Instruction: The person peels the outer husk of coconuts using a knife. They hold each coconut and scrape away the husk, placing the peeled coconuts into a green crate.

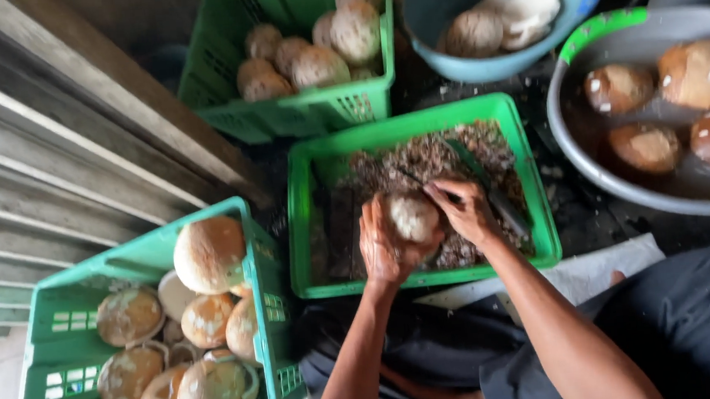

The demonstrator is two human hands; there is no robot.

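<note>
Head view, looking straight down: we hold a peeled coconut (414, 217) over a shallow green tray (303, 228) filled with brown shavings (427, 157). Our left hand (385, 247) cups the coconut from below and from the left, fingers wrapped up around its side, so the pale round ball sits in the palm and shows only its top. Being nearly a ball, it has no long axis we can make out, and we cannot tell which end points where.

Our right hand (466, 210) is clenched on a thin dark blade (410, 177), which lies just above the coconut's upper right edge. The blade's long axis runs on a slant, its tip pointing up and to the left, away from us. We cannot tell whether the edge touches the coconut. A second dark tool (487, 183) lies on the shavings just right of that hand, its long axis slanting from upper left to lower right.

Near our left elbow stands a green crate (255, 256) heaped with brown coconuts (209, 253). Beyond the tray, another green crate (221, 75) holds more of them. A blue bowl (445, 60) at the top holds a coconut and white pieces, and a grey basin (585, 158) on the right holds dark coconuts in water.
</note>
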